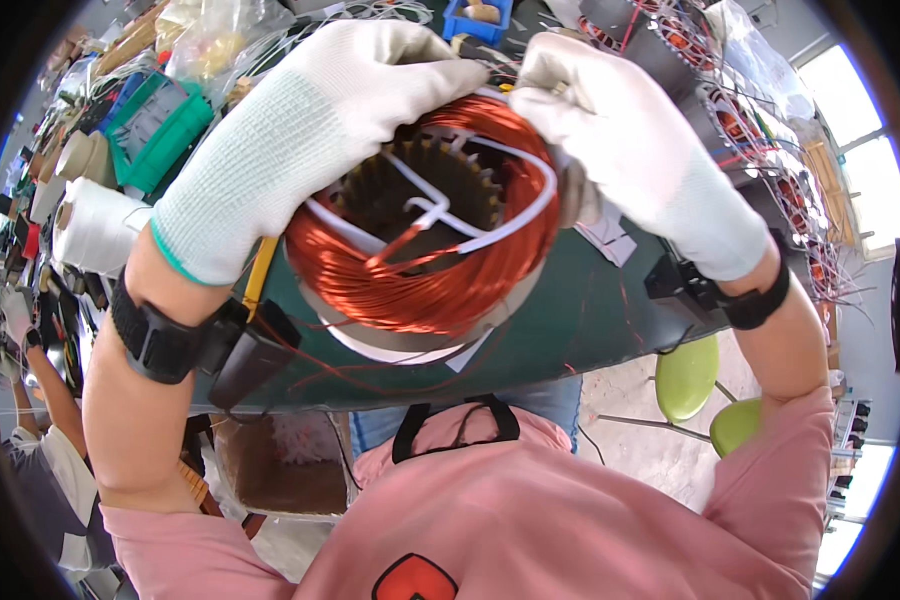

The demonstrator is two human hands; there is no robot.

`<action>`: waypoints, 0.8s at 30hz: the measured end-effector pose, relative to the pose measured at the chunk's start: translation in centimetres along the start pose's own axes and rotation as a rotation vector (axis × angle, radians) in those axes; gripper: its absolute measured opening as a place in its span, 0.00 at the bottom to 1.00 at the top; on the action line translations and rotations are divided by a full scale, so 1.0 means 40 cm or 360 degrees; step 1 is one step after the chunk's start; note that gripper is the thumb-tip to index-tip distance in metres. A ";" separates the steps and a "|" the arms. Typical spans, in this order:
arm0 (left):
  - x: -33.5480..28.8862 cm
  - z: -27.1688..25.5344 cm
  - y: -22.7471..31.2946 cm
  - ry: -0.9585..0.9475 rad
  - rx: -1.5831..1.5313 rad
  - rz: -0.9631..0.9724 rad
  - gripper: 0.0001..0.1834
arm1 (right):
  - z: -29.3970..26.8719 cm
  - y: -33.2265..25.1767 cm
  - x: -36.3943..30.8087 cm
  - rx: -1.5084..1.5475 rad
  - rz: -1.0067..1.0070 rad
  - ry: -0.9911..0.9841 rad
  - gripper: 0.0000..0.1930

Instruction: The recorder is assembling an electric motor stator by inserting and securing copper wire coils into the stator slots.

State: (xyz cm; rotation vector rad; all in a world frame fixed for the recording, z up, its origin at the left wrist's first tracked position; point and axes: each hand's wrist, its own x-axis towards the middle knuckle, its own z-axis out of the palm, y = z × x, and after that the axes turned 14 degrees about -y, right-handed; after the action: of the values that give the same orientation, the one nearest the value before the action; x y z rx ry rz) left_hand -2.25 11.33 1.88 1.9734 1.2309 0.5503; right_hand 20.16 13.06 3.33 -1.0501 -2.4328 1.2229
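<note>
A motor stator (425,300) with thick copper windings stands on the green table in front of me. White sleeving (433,195) runs across its opening and around the coil, with copper wire ends coming out of it near the middle. The toothed core (355,188) shows inside the ring. My left hand (380,85), in a white glove, reaches over the far left of the coil with thumb and fingers pinched together. My right hand (595,125), gloved too, is curled closed at the far right rim. Whatever the fingertips hold is too small to make out.
A green bin (155,130) and a white thread spool (95,225) stand at the left. Further stators (730,115) line the right side, trailing wires. A blue tray (477,20) sits at the back. Another person (45,450) works at far left. Green stools (688,378) stand below the table edge.
</note>
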 end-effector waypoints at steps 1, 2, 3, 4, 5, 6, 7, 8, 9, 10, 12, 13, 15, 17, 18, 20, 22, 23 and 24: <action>-0.001 -0.001 0.000 -0.0011 0.0031 0.0021 0.17 | 0.006 0.006 -0.012 -0.0046 -0.0018 0.0011 0.08; 0.006 -0.006 -0.001 -0.0024 0.0037 0.0049 0.17 | -0.007 0.012 -0.012 -0.0004 -0.0044 -0.0059 0.09; 0.001 -0.007 -0.004 -0.0040 -0.0034 0.0002 0.17 | -0.020 0.014 -0.015 0.0036 -0.0080 -0.0127 0.10; -0.003 -0.008 -0.007 -0.0058 -0.0104 -0.0045 0.17 | -0.038 0.005 -0.026 0.0202 0.0072 -0.0166 0.15; -0.002 -0.005 -0.013 -0.0071 -0.0226 -0.0030 0.17 | -0.072 0.040 -0.044 0.0314 -0.0122 -0.0144 0.17; -0.007 -0.004 -0.003 -0.0064 -0.0245 -0.0039 0.16 | -0.104 0.055 -0.072 0.0360 -0.0134 0.0091 0.18; -0.012 -0.004 0.005 -0.0056 -0.0263 -0.0049 0.15 | -0.138 0.072 -0.102 0.0406 -0.0148 0.0324 0.18; -0.009 -0.004 0.008 -0.0089 -0.0289 -0.0013 0.15 | -0.166 0.147 -0.140 0.0426 -0.0235 0.0550 0.20; 0.005 -0.003 0.006 -0.0132 -0.0322 0.0021 0.15 | -0.177 0.213 -0.170 0.0465 -0.0014 0.0758 0.19; 0.011 0.000 0.016 -0.0164 -0.0426 0.0021 0.14 | -0.185 0.333 -0.211 0.0617 0.0008 0.0600 0.18; 0.004 0.007 0.018 -0.0112 -0.0409 -0.0056 0.11 | -0.090 0.331 -0.238 0.0296 0.0383 0.0175 0.14; -0.008 0.007 0.029 -0.0075 -0.0371 -0.0072 0.10 | -0.043 0.327 -0.255 0.0040 0.0318 0.0125 0.14; -0.014 0.003 0.033 -0.0095 -0.0401 -0.0171 0.10 | 0.001 0.339 -0.273 -0.0209 0.0336 0.0144 0.12; -0.002 -0.003 0.045 -0.0144 -0.0427 -0.0238 0.10 | -0.002 0.369 -0.251 -0.0261 0.0205 0.0264 0.12; 0.002 -0.005 0.048 -0.0149 -0.0408 -0.0250 0.10 | -0.007 0.396 -0.226 -0.0380 0.0074 0.0273 0.12; -0.006 -0.010 0.043 -0.0134 -0.0509 -0.0229 0.10 | -0.014 0.428 -0.121 -0.0564 -0.0125 0.0199 0.14; 0.004 -0.007 0.032 -0.0141 -0.0509 -0.0203 0.11 | 0.004 0.445 0.009 -0.0562 -0.0413 0.0168 0.14; 0.004 -0.005 0.027 -0.0133 -0.0515 -0.0182 0.11 | 0.001 0.451 0.087 -0.0830 -0.0458 0.0054 0.14; 0.004 -0.004 0.027 -0.0129 -0.0580 -0.0178 0.12 | 0.005 0.439 0.155 -0.0799 -0.0310 0.0058 0.13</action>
State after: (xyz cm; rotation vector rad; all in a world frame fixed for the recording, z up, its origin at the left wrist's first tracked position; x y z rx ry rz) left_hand -1.69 11.23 2.82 1.5970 1.0960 0.5862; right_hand 24.40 24.16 -11.02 -0.9010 -2.8042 0.5371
